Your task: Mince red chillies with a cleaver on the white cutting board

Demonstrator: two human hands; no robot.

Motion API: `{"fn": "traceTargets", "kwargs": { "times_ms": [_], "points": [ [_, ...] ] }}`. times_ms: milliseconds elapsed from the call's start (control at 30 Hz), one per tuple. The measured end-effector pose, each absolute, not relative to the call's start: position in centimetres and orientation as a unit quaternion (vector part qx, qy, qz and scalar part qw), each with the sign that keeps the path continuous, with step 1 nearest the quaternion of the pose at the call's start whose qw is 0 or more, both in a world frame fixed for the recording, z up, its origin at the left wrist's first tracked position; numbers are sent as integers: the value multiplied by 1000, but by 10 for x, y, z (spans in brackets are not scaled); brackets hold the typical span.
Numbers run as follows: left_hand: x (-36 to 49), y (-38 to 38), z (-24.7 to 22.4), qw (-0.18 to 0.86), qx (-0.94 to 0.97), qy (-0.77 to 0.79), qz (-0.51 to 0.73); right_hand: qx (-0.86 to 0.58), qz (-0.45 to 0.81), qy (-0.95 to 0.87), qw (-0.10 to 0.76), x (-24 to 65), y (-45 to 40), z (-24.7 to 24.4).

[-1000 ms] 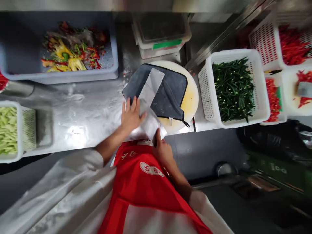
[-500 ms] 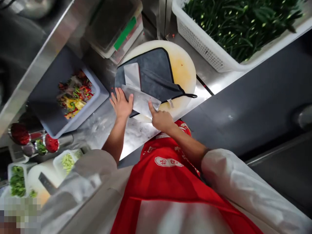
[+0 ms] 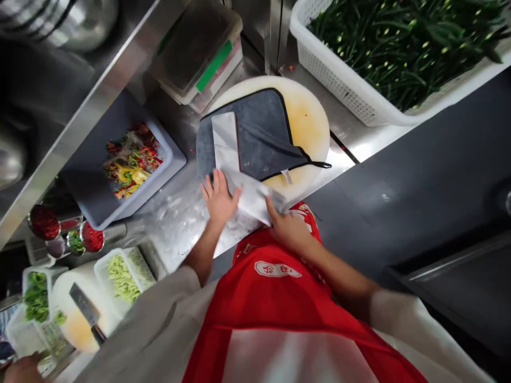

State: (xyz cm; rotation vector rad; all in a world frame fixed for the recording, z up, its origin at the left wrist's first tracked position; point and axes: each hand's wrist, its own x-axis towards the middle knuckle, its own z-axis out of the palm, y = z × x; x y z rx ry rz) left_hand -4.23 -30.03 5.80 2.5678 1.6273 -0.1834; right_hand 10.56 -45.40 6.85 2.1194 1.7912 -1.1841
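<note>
Hands work at the near edge of the steel worktop (image 3: 175, 213), both on a cleaver (image 3: 249, 196). Left hand (image 3: 219, 199) lies flat with fingers spread on the broad blade, pressing it down, not closed round anything. Right hand (image 3: 289, 229) is at the blade's right end with the thumb along it; the handle is hidden under the palm, so whether the fingers close round it cannot be told. Blade rests half on the near rim of a round white cutting board (image 3: 309, 125) and half over the worktop's near edge, just above the red apron (image 3: 275, 298). A grey cloth (image 3: 261, 133) covers most of the board, and a pale folded sheet (image 3: 225, 139) lies on its left part, touching the blade.

Towards the worktop's far right corner stands a white basket of green chillies (image 3: 399, 53). Stacked lidded containers (image 3: 199, 53) sit behind the board. At the left a grey tray (image 3: 88, 191) holds mixed pepper scraps. Further along the left end is a second board with a knife (image 3: 88, 316), beside a small basket of pale green strips (image 3: 122, 276); another person's hand (image 3: 19, 369) shows at the bottom left corner
</note>
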Motion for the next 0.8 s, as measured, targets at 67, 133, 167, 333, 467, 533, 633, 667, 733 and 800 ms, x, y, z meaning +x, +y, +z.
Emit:
{"fn": "traceTargets", "kwargs": {
  "times_ms": [67, 133, 167, 333, 467, 533, 633, 667, 733, 800],
  "points": [
    [-42, -293, 61, 42, 841, 538, -43, 716, -349, 603, 37, 103, -449, 67],
    [-44, -291, 64, 50, 844, 533, -40, 719, -358, 595, 30, 98, -450, 67],
    [-46, -293, 66, 61, 846, 527, -48, 714, -383, 584, 40, 96, -453, 67],
    [-47, -287, 68, 64, 849, 520, -60, 710, -373, 595, 48, 96, -449, 68],
    [-47, -285, 67, 53, 849, 523, -56, 713, -376, 591, 37, 95, -448, 70],
    [-48, -291, 68, 66, 852, 514, -73, 701, -422, 573, 52, 93, -454, 70],
    [-46, -287, 69, 61, 854, 513, -71, 714, -398, 574, 38, 92, -449, 68],
    [-45, -284, 70, 56, 854, 514, -62, 723, -377, 578, 31, 92, -446, 68],
    [-44, -283, 71, 59, 853, 517, -48, 729, -369, 576, 27, 91, -445, 69],
    [-46, -289, 71, 73, 853, 515, -54, 710, -421, 564, 36, 90, -451, 71]
  ]
}}
